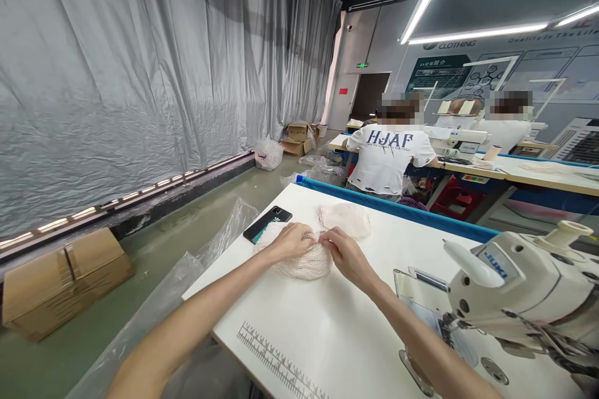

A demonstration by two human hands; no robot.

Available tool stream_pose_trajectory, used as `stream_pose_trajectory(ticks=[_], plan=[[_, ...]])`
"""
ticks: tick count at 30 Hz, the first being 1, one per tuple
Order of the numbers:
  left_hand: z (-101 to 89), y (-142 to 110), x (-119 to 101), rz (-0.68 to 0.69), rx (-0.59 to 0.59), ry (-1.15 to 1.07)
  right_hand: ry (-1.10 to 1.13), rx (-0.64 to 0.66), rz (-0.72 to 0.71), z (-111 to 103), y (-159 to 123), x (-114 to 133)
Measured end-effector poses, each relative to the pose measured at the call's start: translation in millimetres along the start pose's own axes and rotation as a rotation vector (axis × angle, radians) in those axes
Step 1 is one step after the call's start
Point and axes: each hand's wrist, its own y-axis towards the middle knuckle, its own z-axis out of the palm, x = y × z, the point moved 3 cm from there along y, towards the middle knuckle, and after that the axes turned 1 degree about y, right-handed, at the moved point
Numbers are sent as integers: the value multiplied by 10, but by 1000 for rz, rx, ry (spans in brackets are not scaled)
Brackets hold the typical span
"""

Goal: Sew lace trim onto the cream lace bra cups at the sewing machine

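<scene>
Fabric (304, 268) lies near the surface's (355, 336) left edge, left hand (291, 240) and right hand (350, 255) pinching it, grips closed; this apparent adjusting seems to need light tension.

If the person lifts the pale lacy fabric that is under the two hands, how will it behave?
The pale lacy fabric is probably floppy: it lies in soft, uneven folds on the table. It looks thin and open in texture, so it is likely light. Having no rounded, solid body, it would probably sag rather than roll.
</scene>
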Motion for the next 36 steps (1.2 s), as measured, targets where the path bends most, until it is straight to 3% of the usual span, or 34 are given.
stream_pose_trajectory(ticks=[5,12,23,29,36], plan=[[10,-34,-39,38,42,9,41,-2,-57,-2,-60,11],[86,14,-20,12,34,80,28,-25,-15,15,-104,-48],[144,4,-73,54,45,145,0,43,23,-15,-88,-83],[62,34,-53,70,73,48,7,46,25,-68,-88,-98],[23,24,-8,43,11,-176,4,8,-46,-60,-87,-42]])
